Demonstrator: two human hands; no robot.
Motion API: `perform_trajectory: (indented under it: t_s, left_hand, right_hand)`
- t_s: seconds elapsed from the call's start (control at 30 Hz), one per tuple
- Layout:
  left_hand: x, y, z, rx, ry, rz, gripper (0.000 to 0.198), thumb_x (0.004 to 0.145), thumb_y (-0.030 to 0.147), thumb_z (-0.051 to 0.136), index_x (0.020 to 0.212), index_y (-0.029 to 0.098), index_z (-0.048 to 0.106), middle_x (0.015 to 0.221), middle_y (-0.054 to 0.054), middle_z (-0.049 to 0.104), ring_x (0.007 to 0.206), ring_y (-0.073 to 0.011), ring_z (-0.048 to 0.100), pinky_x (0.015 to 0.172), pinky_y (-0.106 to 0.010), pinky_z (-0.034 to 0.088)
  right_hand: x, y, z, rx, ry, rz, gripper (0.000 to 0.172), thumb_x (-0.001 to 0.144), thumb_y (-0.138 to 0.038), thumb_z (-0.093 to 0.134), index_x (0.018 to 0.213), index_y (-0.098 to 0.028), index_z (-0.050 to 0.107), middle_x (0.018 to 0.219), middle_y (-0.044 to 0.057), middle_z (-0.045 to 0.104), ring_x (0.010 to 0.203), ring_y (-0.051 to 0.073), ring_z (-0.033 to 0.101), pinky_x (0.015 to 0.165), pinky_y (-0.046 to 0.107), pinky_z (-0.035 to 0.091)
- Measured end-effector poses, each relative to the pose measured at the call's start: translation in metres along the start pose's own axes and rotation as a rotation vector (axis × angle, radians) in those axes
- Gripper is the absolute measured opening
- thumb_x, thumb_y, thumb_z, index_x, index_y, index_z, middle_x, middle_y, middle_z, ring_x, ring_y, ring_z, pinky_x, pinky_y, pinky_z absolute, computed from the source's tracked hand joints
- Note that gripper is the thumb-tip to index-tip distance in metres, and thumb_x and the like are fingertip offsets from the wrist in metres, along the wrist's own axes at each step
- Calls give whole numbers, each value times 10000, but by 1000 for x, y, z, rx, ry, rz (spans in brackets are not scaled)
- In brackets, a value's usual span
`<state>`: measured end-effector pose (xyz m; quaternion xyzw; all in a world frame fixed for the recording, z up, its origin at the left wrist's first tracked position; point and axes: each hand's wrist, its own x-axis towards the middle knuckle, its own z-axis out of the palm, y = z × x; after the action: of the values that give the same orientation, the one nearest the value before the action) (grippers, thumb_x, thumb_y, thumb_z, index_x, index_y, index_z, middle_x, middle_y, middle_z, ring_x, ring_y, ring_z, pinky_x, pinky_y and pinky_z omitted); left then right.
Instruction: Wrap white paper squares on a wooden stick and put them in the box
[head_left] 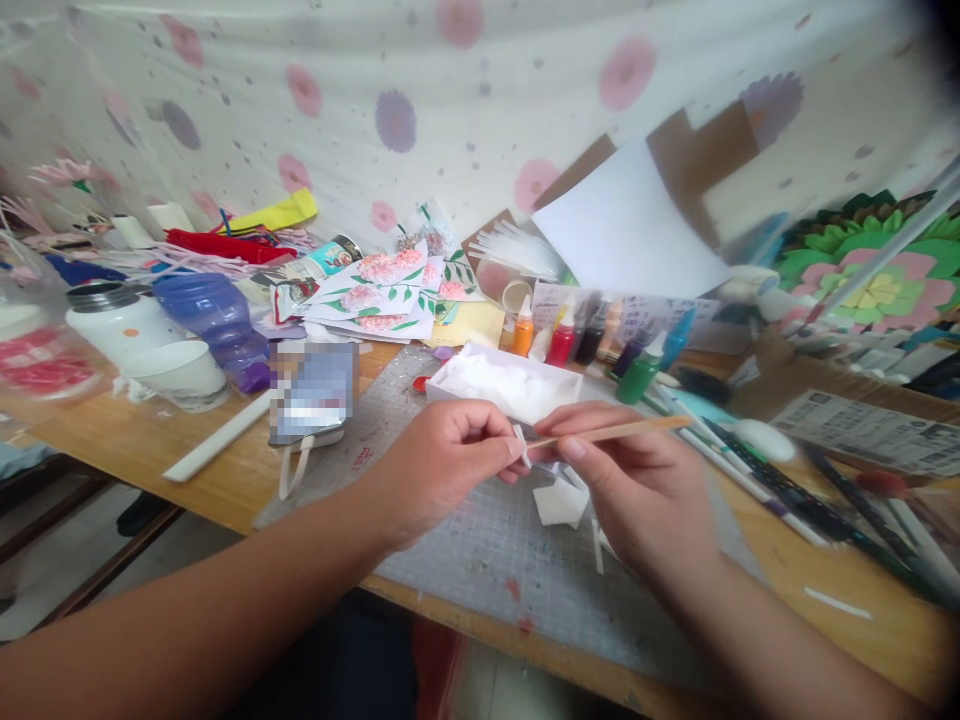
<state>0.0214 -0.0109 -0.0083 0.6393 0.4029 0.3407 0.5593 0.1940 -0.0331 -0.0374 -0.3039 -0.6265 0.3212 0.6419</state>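
Note:
My left hand (469,455) is closed, pinching a small strip of white paper (523,446) between thumb and fingers. A flat wooden stick (630,430) lies in the grip of my right hand (645,485), between the thumb and fingers. Its left end meets the white strip at my left fingertips; its other end points right. Just behind both hands is a white open box (504,412) with white fluffy-looking material in it. White paper pieces (561,502) lie on the grey cutting mat (450,570) below my hands, one partly hidden by my right hand.
Behind the box stand small paint bottles, among them a green one (640,372). Left are a blurred phone-like object (313,392), a white cup (176,375) and a blue container (214,325). Brushes and pens (772,480) lie right, near a cardboard box (847,395).

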Motion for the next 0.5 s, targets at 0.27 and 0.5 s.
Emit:
perform_trajectory:
  t_s: [0.27,0.5]
  left_hand:
    - [0,0,0,22,-11,5,133,805,186,610,678,151,630,696,2,669,712,-126,630,725,-255,477]
    - [0,0,0,-19,4,1,132,793,195,605,670,151,628,688,-6,663,703,-138,619,723,-271,471]
  right_hand:
    - [2,-3,1,-51,-2,-48,211,797,-64,645,819,-251,741,792,5,734,822,147,692,755,290,582]
    - [2,-4,0,-87,-7,-51,186,806,-95,647,815,-254,743,804,20,739,797,166,700,678,300,595]
